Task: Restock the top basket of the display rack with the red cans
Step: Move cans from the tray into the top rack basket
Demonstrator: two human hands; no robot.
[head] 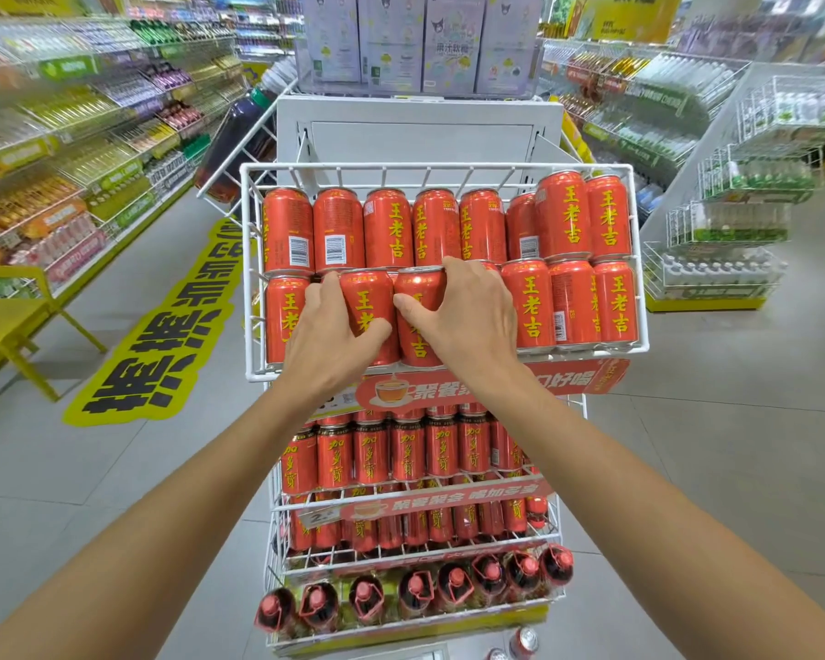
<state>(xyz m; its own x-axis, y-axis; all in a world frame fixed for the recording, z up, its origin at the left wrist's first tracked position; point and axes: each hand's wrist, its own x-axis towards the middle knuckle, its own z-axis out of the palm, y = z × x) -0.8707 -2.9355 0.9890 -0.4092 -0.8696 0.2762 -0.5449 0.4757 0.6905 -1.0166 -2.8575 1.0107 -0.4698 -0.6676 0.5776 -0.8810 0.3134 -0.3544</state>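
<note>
Basket (439, 167) front row: left grip (327, 326), right grip (467, 316) each hold red can (370, 297).

Both bare arms reach from the lower corners to mid-frame. The left hand (333, 328) grips a can (370, 292), and the right hand (467, 316) grips the next can (422, 288).

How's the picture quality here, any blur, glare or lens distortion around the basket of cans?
Head view: basket and cans are sharp, evenly lit; the left shelves smear into blur; wide-angle bend stretches both forearms; a small glare spot sits on the can the right hand grips.
</note>
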